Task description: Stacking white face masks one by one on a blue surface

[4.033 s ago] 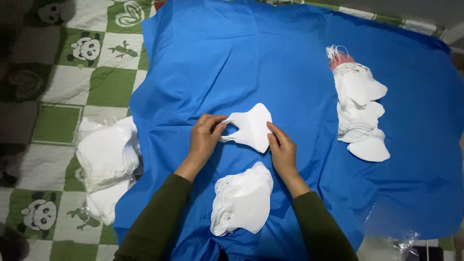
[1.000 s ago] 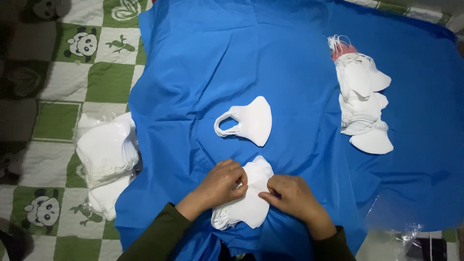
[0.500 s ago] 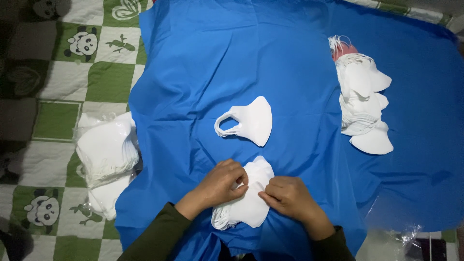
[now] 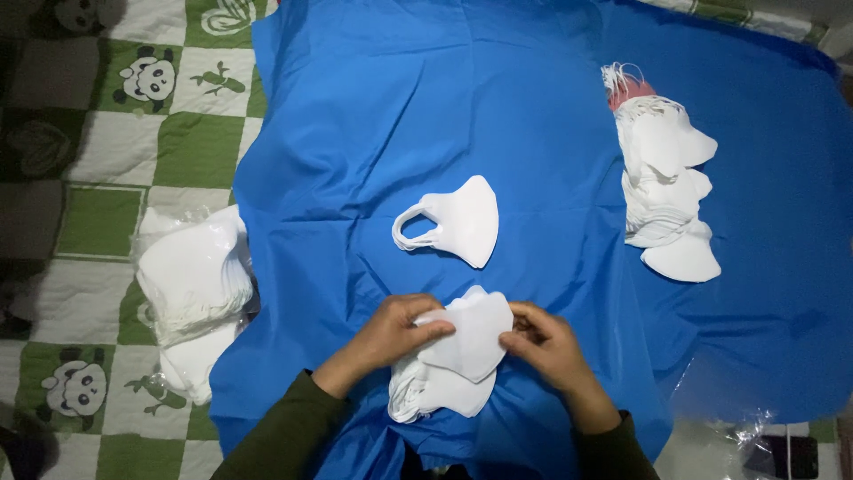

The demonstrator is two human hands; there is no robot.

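A single folded white mask (image 4: 458, 220) lies flat on the blue cloth (image 4: 498, 107), ear loop to the left. Nearer to me, my left hand (image 4: 391, 333) and my right hand (image 4: 540, 342) pinch the two ends of another white mask (image 4: 469, 336), lifted slightly off a small stack of white masks (image 4: 431, 391). Dark green sleeves cover both forearms.
A long pile of white masks (image 4: 666, 191) lies on the cloth at the right, something pink at its far end. A clear bag of white masks (image 4: 191, 280) rests on the green and white checked quilt (image 4: 98, 160) at the left. Crumpled clear plastic (image 4: 755, 427) sits at the bottom right.
Four seconds ago both hands held the single mask at the centre; it now lies there alone. Over the last second my hands have lifted the top mask from the near stack.
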